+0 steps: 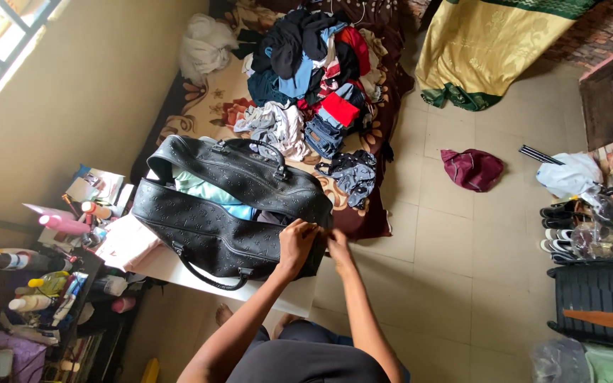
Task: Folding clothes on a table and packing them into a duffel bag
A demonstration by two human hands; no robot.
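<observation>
A large black embossed duffel bag (214, 213) lies on a white surface (179, 273) at the foot of a bed, its top gaping. Light blue and teal clothes (211, 193) show inside. My left hand (296, 241) pinches the bag's near right end, fingers closed on the top edge where the opening ends. My right hand (336, 245) is right beside it, gripping the same end of the bag. One bag handle (207, 276) hangs toward me and the other (271, 152) lies on the far side.
A heap of mixed clothes (313, 64) covers the patterned bed (207, 99). Bottles and toiletries (51, 276) crowd a stand at the left. On the tiled floor are a maroon garment (471, 169), shoes (569, 227), a dark suitcase (597, 298) and a yellow-green cloth (477, 50).
</observation>
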